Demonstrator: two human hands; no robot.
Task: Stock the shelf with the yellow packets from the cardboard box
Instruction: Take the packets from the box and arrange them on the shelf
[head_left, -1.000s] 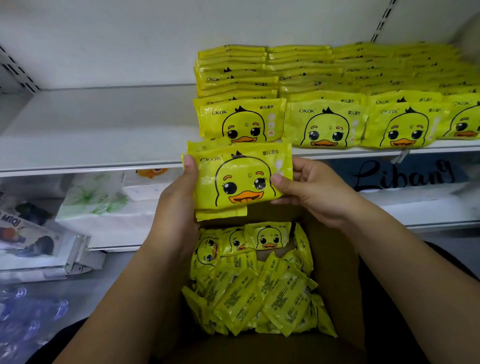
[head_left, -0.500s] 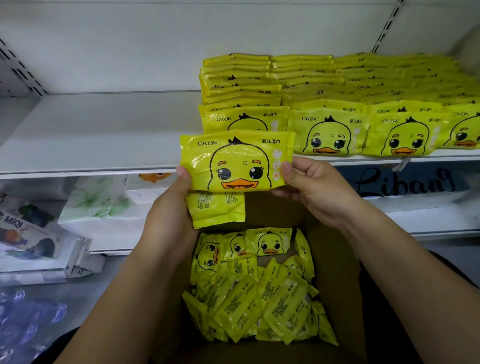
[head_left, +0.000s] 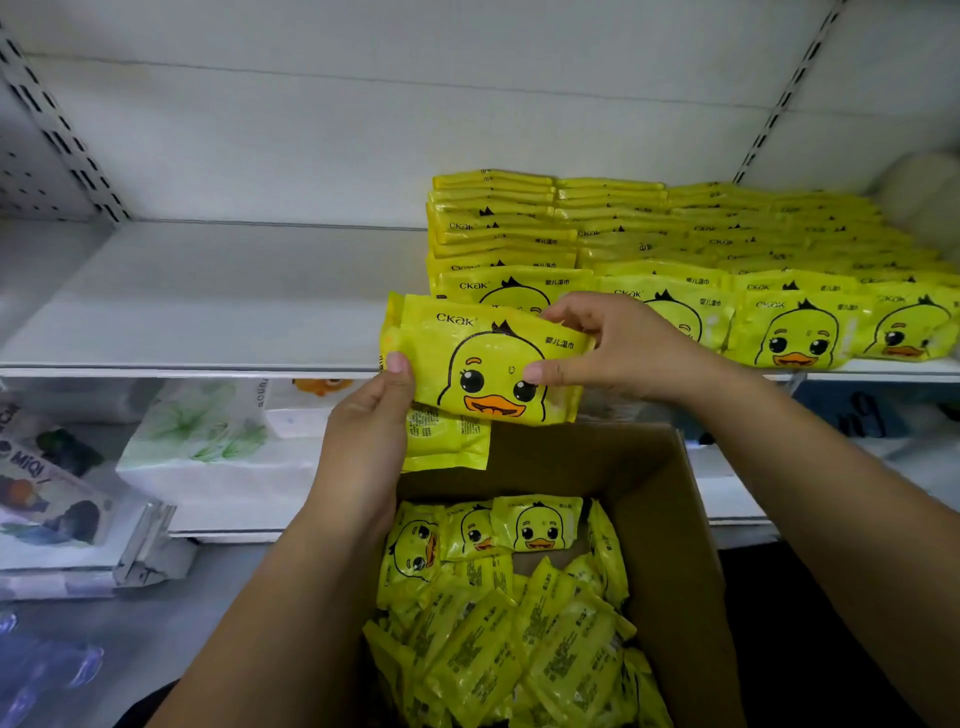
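Left hand (head_left: 363, 441) and right hand (head_left: 634, 348) pinch the yellow packet (head_left: 483, 358), duck-face up, long axis left-right.

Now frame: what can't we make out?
Head view only:
- Count held: the front packet covers those behind it. One back packet peeks out below, and the left grip hides the rest.
- Box fill: the bottom edge cuts it off and the forearms cover parts.
- Shelf stacks: the right edge cuts the row.
- Lower-shelf goods: blurred, partly cut by the left edge.
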